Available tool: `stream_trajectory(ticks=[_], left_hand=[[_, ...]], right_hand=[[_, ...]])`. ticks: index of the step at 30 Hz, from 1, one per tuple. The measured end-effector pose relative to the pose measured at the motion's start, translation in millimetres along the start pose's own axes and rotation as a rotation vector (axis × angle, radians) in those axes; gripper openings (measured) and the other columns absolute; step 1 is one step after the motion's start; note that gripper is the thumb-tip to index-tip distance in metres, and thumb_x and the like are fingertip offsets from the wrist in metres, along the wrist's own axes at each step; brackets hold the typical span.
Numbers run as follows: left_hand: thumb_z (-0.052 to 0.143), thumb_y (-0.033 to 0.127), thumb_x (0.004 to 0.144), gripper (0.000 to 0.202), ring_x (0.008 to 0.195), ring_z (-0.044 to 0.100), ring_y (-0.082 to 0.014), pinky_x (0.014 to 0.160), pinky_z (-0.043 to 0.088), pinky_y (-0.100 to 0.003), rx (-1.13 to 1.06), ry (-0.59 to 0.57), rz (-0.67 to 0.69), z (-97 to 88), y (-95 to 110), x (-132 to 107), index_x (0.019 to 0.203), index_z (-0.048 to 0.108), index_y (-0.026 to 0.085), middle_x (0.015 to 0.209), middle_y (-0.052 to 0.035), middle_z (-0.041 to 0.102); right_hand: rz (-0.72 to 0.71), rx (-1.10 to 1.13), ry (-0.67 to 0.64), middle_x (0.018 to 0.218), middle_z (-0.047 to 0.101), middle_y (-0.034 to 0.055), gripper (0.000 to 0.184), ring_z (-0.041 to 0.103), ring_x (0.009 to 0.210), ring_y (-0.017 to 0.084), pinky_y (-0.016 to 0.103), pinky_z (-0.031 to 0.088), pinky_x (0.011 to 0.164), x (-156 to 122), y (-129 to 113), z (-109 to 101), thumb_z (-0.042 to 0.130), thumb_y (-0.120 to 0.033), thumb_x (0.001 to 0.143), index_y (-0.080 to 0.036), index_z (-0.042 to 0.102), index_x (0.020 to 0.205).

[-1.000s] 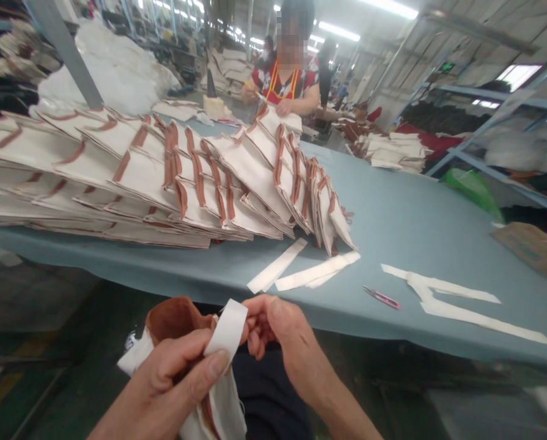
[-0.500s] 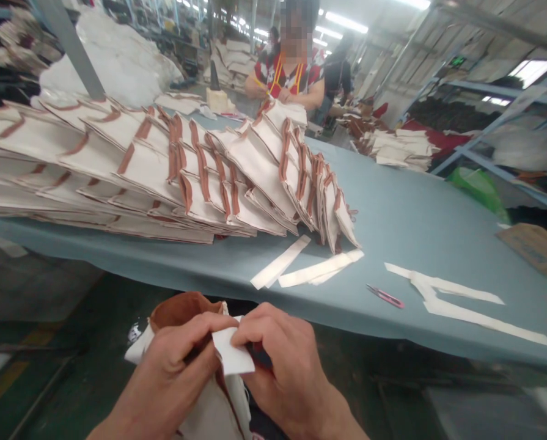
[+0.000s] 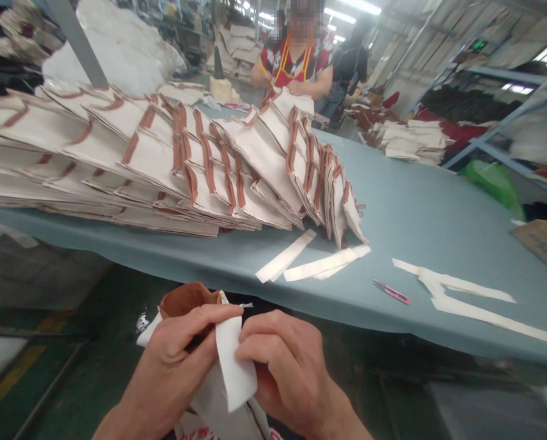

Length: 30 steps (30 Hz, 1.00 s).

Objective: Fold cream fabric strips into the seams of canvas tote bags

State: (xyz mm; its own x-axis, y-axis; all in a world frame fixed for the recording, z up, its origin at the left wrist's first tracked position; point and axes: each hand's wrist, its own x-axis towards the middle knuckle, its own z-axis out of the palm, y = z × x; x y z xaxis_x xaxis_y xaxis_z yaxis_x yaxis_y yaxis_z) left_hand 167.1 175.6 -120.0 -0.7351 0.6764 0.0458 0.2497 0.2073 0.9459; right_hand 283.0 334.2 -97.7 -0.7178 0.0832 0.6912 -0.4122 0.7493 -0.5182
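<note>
Our left fingers (image 3: 213, 314), on the left hand (image 3: 161, 360), are nearly closed, pinching the strip's upper end at the bag's rim. The bag (image 3: 216, 394) hangs just off the table edge, cream cloth outside, brown lining at its mouth, red lettering low down. Next comes the white strip (image 3: 233, 373), smooth and flat, its lower end free. Half a second ago it stuck out short and sideways; now it drops down the bag's outer face, so we judge it is being lined up there rather than already fixed. Our right hand (image 3: 289, 360) has its fingers bent, thumb hidden, closed on the strip's right edge.

On the blue-green table (image 3: 383, 214), a fanned stack of cream pieces (image 3: 154, 153) with brown folded edges fills the left; then loose, straight-cut strips (image 3: 323, 263), slim pink snips (image 3: 392, 292), and a forked off-white strip (image 3: 479, 313).
</note>
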Motion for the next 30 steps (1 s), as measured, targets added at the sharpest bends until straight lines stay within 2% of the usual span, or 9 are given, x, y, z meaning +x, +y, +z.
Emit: stream_trajectory(ticks=[2, 5, 8, 12, 16, 22, 25, 28, 30], left_hand=[[0.07, 0.044, 0.098, 0.027, 0.077, 0.08, -0.022, 0.072, 0.061, -0.024, -0.011, -0.022, 0.005, 1.7, -1, 2, 0.097, 0.09, 0.026, 0.086, -0.0032, 0.087], [0.069, 0.043, 0.099, 0.029, 0.064, 0.071, -0.0179, 0.06, 0.051, -0.022, -0.028, -0.102, -0.048, 6.6, -1, 4, 0.089, 0.086, 0.023, 0.072, -0.0007, 0.078], [0.068, 0.048, 0.1, 0.034, 0.055, 0.057, -0.0142, 0.052, 0.039, -0.021, -0.092, -0.175, -0.098, 12.7, -1, 5, 0.082, 0.079, 0.021, 0.061, 0.0029, 0.064], [0.064, 0.053, 0.102, 0.041, 0.056, 0.049, -0.0126, 0.051, 0.035, -0.021, -0.218, -0.331, -0.122, 17.3, -7, 6, 0.078, 0.07, 0.021, 0.063, 0.0046, 0.055], [0.064, 0.056, 0.097, 0.04, 0.057, 0.047, -0.0126, 0.052, 0.035, -0.021, -0.285, -0.4, -0.204, 16.3, -11, 7, 0.079, 0.067, 0.021, 0.064, 0.0053, 0.051], [0.072, 0.048, 0.088, 0.032, 0.055, 0.033, -0.0104, 0.052, 0.031, -0.02, -0.345, -0.433, -0.22, 9.3, -3, 2, 0.073, 0.066, 0.021, 0.062, 0.0084, 0.041], [0.071, 0.049, 0.088, 0.033, 0.056, 0.035, -0.0107, 0.053, 0.032, -0.021, -0.374, -0.447, -0.219, 8.5, 0, 0, 0.072, 0.064, 0.021, 0.062, 0.0079, 0.042], [0.069, 0.056, 0.088, 0.039, 0.059, 0.04, -0.0121, 0.054, 0.031, -0.021, -0.336, -0.422, -0.23, 16.3, -1, 4, 0.074, 0.063, 0.02, 0.065, 0.006, 0.046], [0.069, 0.058, 0.087, 0.041, 0.06, 0.04, -0.0124, 0.055, 0.03, -0.021, -0.303, -0.416, -0.254, 28.5, -4, 8, 0.074, 0.061, 0.02, 0.064, 0.0065, 0.045]], right_hand=[[0.144, 0.17, 0.071, 0.096, 0.083, 0.0053, 0.022, 0.078, 0.081, 0.017, 0.025, 0.06, 0.071, 3, -5, -4, 0.073, -0.007, 0.094, -0.026, 0.064, 0.1], [0.446, 0.423, 0.182, 0.096, 0.083, 0.0027, 0.021, 0.077, 0.081, 0.015, 0.024, 0.058, 0.069, 16, -11, -16, 0.079, -0.011, 0.096, -0.026, 0.064, 0.092], [0.596, 0.434, 0.247, 0.079, 0.077, -0.0007, 0.021, 0.071, 0.069, 0.014, 0.025, 0.056, 0.063, 39, -9, -32, 0.083, -0.018, 0.093, -0.024, 0.065, 0.085], [0.646, 0.223, 0.32, 0.064, 0.067, -0.0045, 0.023, 0.058, 0.054, 0.011, 0.023, 0.047, 0.052, 67, 5, -51, 0.086, -0.031, 0.086, -0.023, 0.065, 0.081], [0.635, 0.08, 0.43, 0.058, 0.063, -0.0061, 0.032, 0.056, 0.049, 0.012, 0.022, 0.044, 0.046, 77, 23, -69, 0.088, -0.045, 0.083, -0.023, 0.065, 0.083], [0.697, 0.002, 0.595, 0.053, 0.062, -0.0067, 0.048, 0.056, 0.045, 0.012, 0.021, 0.043, 0.044, 53, 40, -98, 0.093, -0.059, 0.078, -0.019, 0.07, 0.092], [0.752, 0.018, 0.667, 0.053, 0.062, -0.0073, 0.054, 0.055, 0.044, 0.011, 0.02, 0.042, 0.044, 35, 41, -104, 0.096, -0.06, 0.075, -0.017, 0.07, 0.095], [0.797, 0.066, 0.653, 0.058, 0.066, -0.0059, 0.054, 0.057, 0.045, 0.011, 0.022, 0.048, 0.045, 24, 37, -103, 0.096, -0.061, 0.075, -0.017, 0.07, 0.094], [0.826, 0.114, 0.613, 0.063, 0.07, -0.0049, 0.053, 0.059, 0.045, 0.011, 0.023, 0.053, 0.047, 22, 33, -99, 0.094, -0.061, 0.078, -0.017, 0.071, 0.098]])
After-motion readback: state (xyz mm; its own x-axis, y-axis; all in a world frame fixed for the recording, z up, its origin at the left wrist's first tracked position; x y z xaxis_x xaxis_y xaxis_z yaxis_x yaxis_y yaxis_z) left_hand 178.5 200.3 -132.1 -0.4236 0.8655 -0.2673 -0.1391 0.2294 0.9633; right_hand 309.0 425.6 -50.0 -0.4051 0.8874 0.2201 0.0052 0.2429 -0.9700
